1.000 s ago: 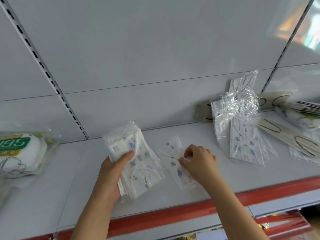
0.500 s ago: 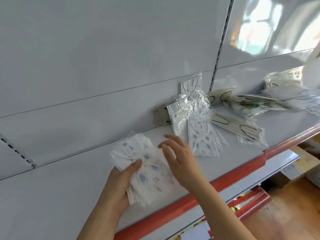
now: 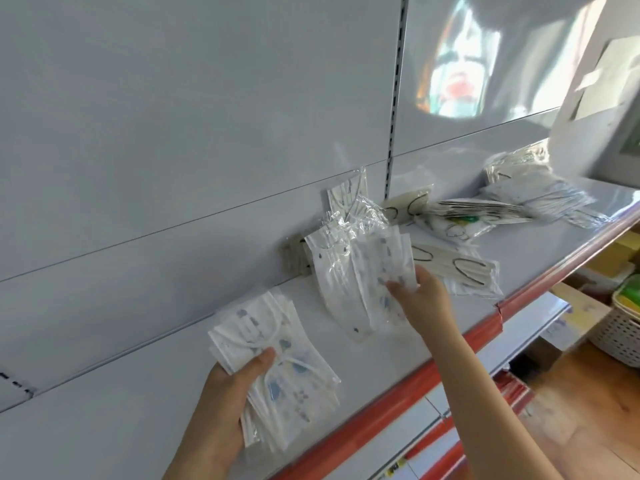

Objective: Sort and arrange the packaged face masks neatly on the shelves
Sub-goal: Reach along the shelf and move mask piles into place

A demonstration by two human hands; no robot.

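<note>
My left hand (image 3: 221, 403) holds a stack of packaged white masks with blue prints (image 3: 277, 372) just above the grey shelf (image 3: 104, 420), thumb on top. My right hand (image 3: 420, 296) has reached right and pinches several packets from a loose pile of printed masks (image 3: 349, 271) that leans against the back panel. Behind that pile lie beige masks with black ear loops (image 3: 457, 265).
More mask packets (image 3: 460, 220) and another heap (image 3: 540, 199) lie further right on the shelf. A red edge strip (image 3: 415, 375) runs along the shelf front. Below right are a white basket (image 3: 620, 334) and cardboard boxes (image 3: 581, 306) on a wooden floor.
The view has swung right. My right hand left the stack in my left hand, reached to the loose pile and took hold of packets there. My left hand keeps its stack.
</note>
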